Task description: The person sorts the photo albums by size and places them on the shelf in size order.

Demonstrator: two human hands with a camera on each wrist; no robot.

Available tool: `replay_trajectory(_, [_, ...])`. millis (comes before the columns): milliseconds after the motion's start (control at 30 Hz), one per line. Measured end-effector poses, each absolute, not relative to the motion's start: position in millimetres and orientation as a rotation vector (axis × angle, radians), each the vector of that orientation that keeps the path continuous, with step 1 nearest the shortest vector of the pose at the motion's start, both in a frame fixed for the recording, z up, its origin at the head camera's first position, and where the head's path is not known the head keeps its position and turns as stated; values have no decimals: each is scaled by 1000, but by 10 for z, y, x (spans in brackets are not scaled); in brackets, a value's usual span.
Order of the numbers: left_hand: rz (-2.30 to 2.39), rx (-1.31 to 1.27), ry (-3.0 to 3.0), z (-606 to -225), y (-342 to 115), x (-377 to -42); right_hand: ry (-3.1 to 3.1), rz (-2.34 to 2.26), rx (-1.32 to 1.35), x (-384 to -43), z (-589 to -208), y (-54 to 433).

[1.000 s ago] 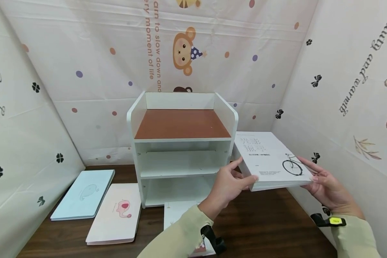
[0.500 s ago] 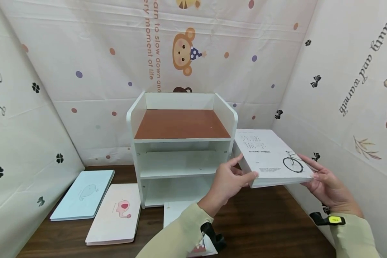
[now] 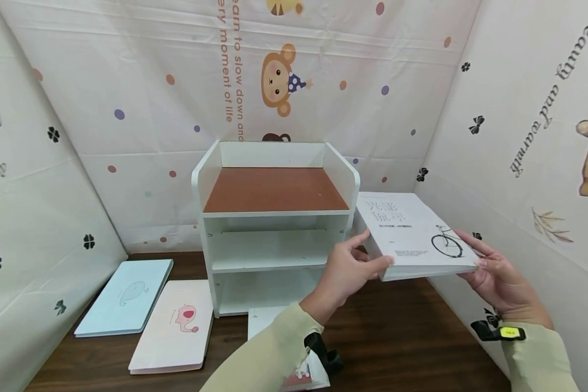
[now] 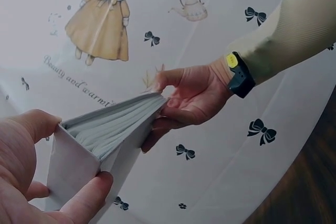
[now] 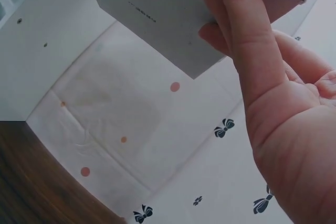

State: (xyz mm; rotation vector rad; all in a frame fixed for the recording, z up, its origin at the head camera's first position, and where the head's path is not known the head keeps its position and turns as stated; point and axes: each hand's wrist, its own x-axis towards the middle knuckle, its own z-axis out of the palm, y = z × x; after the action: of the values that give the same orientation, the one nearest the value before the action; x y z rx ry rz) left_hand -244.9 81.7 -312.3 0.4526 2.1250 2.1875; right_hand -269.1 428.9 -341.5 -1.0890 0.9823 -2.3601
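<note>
A thick white book [image 3: 397,231] with a bicycle drawing on its cover is held above the table, right of the shelf. My left hand [image 3: 345,269] grips its left edge near the front corner, thumb along the top. On the opposite side my right hand [image 3: 502,280] pinches the right edge. The left wrist view shows the book's spine [image 4: 76,163] and page edges [image 4: 113,127] between both hands. Seen from below in the right wrist view, fingers [image 5: 247,30] lie under the grey-looking cover [image 5: 152,19].
A white shelf unit [image 3: 276,213] with a brown top stands in the middle. To its left lie a light blue notebook [image 3: 127,294] and a pink notebook [image 3: 173,326] with an elephant. Another white booklet [image 3: 262,318] lies in front, partly under my left forearm. Patterned cloth walls surround the dark wooden table [image 3: 397,337].
Both hands have raised the book slightly, and it sits a little higher in the head view. The grip looks the same, and the shelf and notebooks have stayed put.
</note>
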Motion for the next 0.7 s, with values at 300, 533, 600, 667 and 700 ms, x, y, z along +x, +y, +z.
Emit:
replay_trajectory(300, [2172, 474, 2143, -3060, 794, -2459, 993, -2360, -1120, -2669, -3342, 4256])
replay_trajectory(533, [2166, 482, 2162, -3011, 770, -2476, 924, -2369, -1147, -2665, -3295, 4206])
replay_trajectory(600, [2169, 487, 2166, -2997, 759, -2482, 909, -2367, -1162, -2673, -3287, 4193])
replay_trajectory(667, [2175, 492, 2166, -2979, 749, -2483, 900, -2370, -1177, -2678, -3278, 4178])
replay_trajectory(700, [2179, 495, 2166, -2970, 745, -2483, 899, -2374, -1185, -2679, -3274, 4172])
